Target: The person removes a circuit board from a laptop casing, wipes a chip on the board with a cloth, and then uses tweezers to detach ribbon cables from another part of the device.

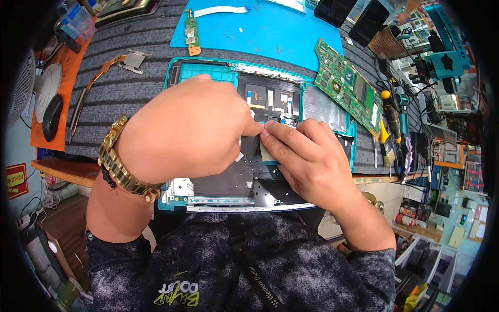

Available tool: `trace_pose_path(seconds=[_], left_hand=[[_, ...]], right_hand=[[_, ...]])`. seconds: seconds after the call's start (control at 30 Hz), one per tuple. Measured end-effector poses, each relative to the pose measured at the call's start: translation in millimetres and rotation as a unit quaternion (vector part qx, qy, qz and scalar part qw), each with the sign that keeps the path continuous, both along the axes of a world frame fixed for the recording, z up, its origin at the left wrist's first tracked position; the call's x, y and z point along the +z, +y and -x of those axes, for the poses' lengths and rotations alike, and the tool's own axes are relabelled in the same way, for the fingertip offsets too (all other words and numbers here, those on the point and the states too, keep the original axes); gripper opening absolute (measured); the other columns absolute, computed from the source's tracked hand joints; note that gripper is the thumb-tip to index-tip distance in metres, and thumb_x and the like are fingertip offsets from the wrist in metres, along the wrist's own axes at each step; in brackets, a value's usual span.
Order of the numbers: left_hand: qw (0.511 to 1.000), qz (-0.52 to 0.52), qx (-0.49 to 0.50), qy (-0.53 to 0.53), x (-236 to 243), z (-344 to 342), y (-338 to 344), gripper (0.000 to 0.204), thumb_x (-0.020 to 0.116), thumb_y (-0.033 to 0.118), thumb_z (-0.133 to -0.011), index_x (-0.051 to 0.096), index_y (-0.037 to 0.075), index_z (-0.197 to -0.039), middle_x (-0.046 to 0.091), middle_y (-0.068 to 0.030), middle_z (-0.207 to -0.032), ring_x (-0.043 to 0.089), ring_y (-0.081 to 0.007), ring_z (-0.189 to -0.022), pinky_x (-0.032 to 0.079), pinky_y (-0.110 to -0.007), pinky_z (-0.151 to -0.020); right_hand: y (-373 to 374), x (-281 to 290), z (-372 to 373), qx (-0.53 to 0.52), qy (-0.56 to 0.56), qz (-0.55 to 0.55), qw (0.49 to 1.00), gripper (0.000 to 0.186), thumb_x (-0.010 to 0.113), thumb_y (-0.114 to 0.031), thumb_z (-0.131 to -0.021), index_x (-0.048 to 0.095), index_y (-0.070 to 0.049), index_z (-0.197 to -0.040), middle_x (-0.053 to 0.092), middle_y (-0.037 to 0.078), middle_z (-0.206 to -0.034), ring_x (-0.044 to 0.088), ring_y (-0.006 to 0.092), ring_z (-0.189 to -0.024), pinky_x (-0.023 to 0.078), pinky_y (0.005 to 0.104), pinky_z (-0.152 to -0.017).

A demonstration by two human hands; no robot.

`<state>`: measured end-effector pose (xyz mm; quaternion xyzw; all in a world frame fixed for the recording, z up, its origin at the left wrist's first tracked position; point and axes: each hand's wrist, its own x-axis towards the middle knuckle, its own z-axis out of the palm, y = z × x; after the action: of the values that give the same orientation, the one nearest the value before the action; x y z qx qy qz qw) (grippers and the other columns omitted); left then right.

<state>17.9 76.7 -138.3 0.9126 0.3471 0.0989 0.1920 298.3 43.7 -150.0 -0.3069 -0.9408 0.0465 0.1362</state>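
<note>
An opened teal laptop chassis point(207, 70) lies in front of me, its black inner side point(221, 184) facing up. My left hand point(195, 130), below a gold wristwatch point(122, 169), is curled over its left half with the index finger pointing right. My right hand point(314, 161) reaches in from the right, its fingers pressed together. Both hands' fingertips meet over the middle of the chassis, beside a small flat cable end with a blue tab point(283, 121). Whatever they pinch is hidden under the fingers.
A green circuit board point(338, 73) rests over the chassis's right corner. Beyond lies a blue mat point(280, 31) with a small board point(192, 34) and white ribbon cable point(221, 10). A copper heat pipe point(99, 78) is at left; a yellow brush point(385, 140) and screwdriver point(387, 106) are at right.
</note>
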Motion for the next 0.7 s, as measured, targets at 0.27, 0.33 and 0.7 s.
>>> trace_pose_path(seconds=[0.27, 0.33, 0.7], left_hand=[[0.999, 0.009, 0.013, 0.034, 4.4, -1.6, -4.8, 0.038, 0.077, 0.008, -0.090, 0.092, 0.007, -0.125, 0.076, -0.0116, -0.081, 0.074, -0.0334, -0.081, 0.053, -0.046, -0.086], [0.999, 0.010, 0.012, 0.034, 4.9, -1.1, -5.1, 0.037, 0.077, 0.009, -0.090, 0.092, 0.007, -0.124, 0.077, -0.0121, -0.082, 0.075, -0.0341, -0.081, 0.053, -0.047, -0.086], [0.999, 0.021, 0.015, 0.025, 7.9, 2.7, -5.7, 0.037, 0.077, 0.011, -0.090, 0.091, 0.004, -0.123, 0.077, -0.0157, -0.083, 0.076, -0.0381, -0.083, 0.056, -0.051, -0.086]], right_hand=[[-1.5, 1.6, -4.9, 0.001, -0.004, -0.007, 1.000, 0.057, 0.089, -0.003, -0.079, 0.085, -0.004, -0.136, 0.081, 0.007, -0.143, 0.068, 0.0278, -0.095, 0.058, 0.0420, -0.084], [-1.8, 2.1, -7.3, 0.001, -0.001, -0.001, 1.000, 0.057, 0.089, -0.003, -0.079, 0.085, -0.004, -0.136, 0.081, 0.007, -0.144, 0.068, 0.0279, -0.095, 0.058, 0.0420, -0.084], [-0.1, 9.6, -14.5, 0.019, -0.038, -0.013, 0.999, 0.046, 0.086, -0.013, -0.089, 0.084, -0.004, -0.133, 0.079, 0.005, -0.143, 0.065, 0.0226, -0.100, 0.053, 0.0392, -0.084]])
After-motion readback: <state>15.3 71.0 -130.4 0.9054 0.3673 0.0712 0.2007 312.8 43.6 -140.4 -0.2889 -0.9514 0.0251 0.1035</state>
